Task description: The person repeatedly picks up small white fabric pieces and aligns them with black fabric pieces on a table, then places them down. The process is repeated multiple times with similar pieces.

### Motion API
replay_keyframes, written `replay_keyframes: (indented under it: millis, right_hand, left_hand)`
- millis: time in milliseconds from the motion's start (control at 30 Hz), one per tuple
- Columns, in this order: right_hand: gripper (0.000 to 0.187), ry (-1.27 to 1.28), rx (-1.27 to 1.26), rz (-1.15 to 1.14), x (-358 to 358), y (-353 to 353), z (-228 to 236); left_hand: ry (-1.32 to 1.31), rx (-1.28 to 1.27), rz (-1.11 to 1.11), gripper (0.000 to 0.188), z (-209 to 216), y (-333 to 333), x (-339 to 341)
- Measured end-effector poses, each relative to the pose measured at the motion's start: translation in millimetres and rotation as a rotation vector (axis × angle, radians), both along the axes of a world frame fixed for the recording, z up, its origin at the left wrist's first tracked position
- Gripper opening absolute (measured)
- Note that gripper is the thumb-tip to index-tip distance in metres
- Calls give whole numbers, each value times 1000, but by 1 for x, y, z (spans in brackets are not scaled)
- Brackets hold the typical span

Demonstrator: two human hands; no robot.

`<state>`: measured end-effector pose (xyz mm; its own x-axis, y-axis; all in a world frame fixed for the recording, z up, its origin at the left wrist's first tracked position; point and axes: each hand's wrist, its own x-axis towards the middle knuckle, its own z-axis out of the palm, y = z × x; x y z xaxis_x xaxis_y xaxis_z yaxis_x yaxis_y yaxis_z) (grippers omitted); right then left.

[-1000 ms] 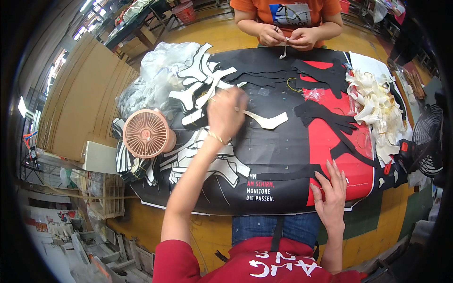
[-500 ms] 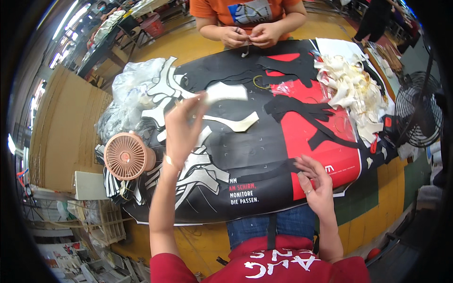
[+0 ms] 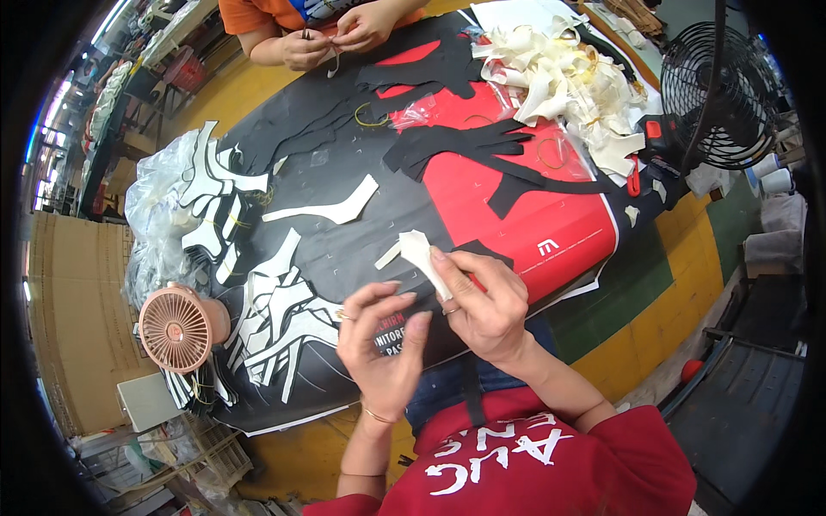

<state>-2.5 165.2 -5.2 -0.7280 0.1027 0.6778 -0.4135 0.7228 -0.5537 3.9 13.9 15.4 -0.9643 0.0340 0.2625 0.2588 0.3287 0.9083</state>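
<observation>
Head | white piece (image 3: 419, 251) now pinched by right hand (image 3: 489, 311), right of pink fan (image 3: 175, 328) | left hand (image 3: 379, 351) freed, fingers parted | pickup seemingly done

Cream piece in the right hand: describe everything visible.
The cream piece looks thin, like fabric, its broad far end narrowing toward the right hand, which pinches its near end. It is held at a slant above the black and red cover. A narrow pale strip shows left of it; whether it belongs is unclear. The left hand is close but apart.
</observation>
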Motion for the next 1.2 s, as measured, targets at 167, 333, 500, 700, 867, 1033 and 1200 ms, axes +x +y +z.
replay_keyframes:
  millis: [167,333,500,700,867,1033,1200]
  right_hand:
    - [50,55,80,9,-2,-10,-3]
    - [47,19,128,-16,-1,-10,-3]
    - [45,-97,132,-28,1,-12,7]
    - [28,-145,95,44,16,5,26]
    - [14,-192,149,120,15,11,23]
    - [11,-287,160,140,17,17,25]
    - [9,-320,153,144,17,20,25]
  left_hand:
    - [-188,254,14,17,-1,10,15]
    - [-186,233,22,15,0,11,12]
    - [-184,228,25,11,-2,12,5]
    - [-52,10,28,9,2,1,-13]
    - [-72,-14,-85,9,5,14,-10]
    - [-76,-54,-61,10,6,25,-6]
    - [-111,-66,-58,9,7,28,-4]
